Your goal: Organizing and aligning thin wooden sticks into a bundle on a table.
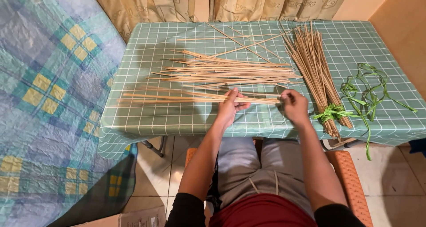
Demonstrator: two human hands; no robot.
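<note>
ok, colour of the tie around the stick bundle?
Green ribbon around the tan stick bundle; the head view shows it best.

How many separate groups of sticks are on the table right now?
3: a loose pile mid-table, a bundle tied with green ribbon on the right, and a small handful held between the left hand and right hand. A few strays lie behind.

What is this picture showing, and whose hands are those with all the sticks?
The picture comes from a camera worn on a person's head, looking down at their own lap and arms. The left hand and right hand together hold a small handful of thin pale wooden sticks over a table with a green checked tablecloth. More loose sticks lie spread behind. On the right lies a stick bundle tied with green ribbon, beside loose green ribbon.
</note>
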